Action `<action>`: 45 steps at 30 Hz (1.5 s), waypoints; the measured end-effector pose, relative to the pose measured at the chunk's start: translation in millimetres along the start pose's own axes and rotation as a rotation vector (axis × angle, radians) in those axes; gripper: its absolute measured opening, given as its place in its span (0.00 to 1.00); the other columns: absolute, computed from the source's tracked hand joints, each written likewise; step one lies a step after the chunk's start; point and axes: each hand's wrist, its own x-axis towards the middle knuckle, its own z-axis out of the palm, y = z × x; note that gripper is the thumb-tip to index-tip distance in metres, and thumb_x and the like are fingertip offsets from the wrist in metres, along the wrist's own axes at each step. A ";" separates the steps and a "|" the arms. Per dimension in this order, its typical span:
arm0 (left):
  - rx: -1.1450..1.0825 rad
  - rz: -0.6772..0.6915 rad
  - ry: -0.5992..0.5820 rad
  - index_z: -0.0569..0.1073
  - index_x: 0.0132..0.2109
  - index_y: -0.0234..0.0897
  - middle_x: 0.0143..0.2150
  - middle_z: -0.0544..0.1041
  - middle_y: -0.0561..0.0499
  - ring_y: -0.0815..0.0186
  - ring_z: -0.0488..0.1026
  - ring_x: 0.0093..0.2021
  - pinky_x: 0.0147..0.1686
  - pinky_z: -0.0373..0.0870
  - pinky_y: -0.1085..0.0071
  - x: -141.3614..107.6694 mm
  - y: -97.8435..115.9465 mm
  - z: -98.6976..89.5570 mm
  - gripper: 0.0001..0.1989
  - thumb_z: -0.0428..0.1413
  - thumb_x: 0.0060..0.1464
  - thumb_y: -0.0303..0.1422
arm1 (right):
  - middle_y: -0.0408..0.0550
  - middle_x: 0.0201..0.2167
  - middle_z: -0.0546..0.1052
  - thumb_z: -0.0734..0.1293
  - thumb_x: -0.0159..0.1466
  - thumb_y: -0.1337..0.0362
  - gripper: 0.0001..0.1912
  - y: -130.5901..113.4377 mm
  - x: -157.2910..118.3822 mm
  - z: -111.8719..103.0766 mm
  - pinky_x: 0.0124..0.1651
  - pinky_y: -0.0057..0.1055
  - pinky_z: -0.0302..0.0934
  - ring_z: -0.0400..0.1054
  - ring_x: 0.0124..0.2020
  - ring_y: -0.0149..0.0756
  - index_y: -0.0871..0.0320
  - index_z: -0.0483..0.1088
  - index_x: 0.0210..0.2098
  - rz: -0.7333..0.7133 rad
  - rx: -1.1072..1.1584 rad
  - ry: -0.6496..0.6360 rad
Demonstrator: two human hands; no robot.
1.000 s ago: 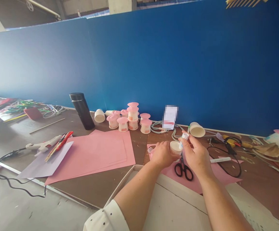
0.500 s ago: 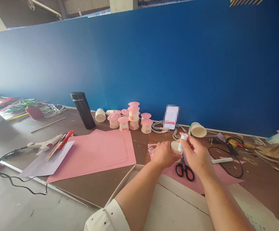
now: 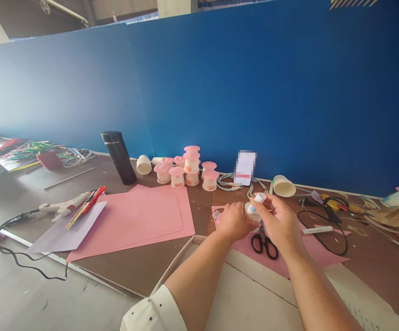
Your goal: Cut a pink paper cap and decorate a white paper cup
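Note:
My left hand [image 3: 234, 222] is closed around a small white paper cup [image 3: 248, 208], much of it hidden by the fingers. In my right hand [image 3: 279, 220] is a white glue stick [image 3: 260, 197], pinched between thumb and fingers and slanting down over the cup's upturned end. Whether its tip touches the cup I cannot tell. Just under the hands lie black-handled scissors [image 3: 270, 251] on a pink paper sheet [image 3: 283, 269]. A small translucent cap-like piece [image 3: 216, 214] sits beside my left hand.
Several cups with pink paper roofs [image 3: 210, 181] stand near the blue partition [image 3: 220, 92]. To the left are a black bottle [image 3: 119, 158], pink sheets [image 3: 144, 211], a glue gun [image 3: 63, 205] and a red cutter [image 3: 92, 202]. Nearby stand a phone [image 3: 244, 168] and a loose cup [image 3: 283, 186].
My right hand has tilted the glue stick and brought it lower and left across the cup's end. The left hand holds the cup in nearly the same place.

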 end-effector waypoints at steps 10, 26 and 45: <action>0.002 0.067 0.033 0.69 0.46 0.39 0.44 0.75 0.46 0.55 0.69 0.47 0.50 0.62 0.61 2.0 -3.1 5.1 0.23 0.55 0.46 0.47 | 0.47 0.40 0.78 0.67 0.57 0.50 0.18 -1.5 -1.5 6.7 0.44 0.35 0.65 0.73 0.38 0.38 0.53 0.71 0.43 -0.048 0.008 0.041; 0.036 0.062 0.065 0.71 0.42 0.37 0.40 0.76 0.44 0.55 0.71 0.44 0.49 0.63 0.62 0.1 0.3 2.4 0.18 0.53 0.47 0.44 | 0.48 0.40 0.78 0.65 0.58 0.49 0.19 5.5 1.6 16.2 0.44 0.35 0.64 0.72 0.40 0.39 0.53 0.69 0.44 -0.045 -0.002 0.103; 0.008 0.040 0.059 0.70 0.38 0.37 0.39 0.75 0.45 0.56 0.71 0.43 0.47 0.64 0.62 0.4 -1.0 2.4 0.19 0.55 0.45 0.48 | 0.45 0.44 0.77 0.61 0.63 0.54 0.23 10.8 9.6 16.2 0.50 0.38 0.62 0.71 0.44 0.39 0.49 0.64 0.57 -0.136 -0.082 0.113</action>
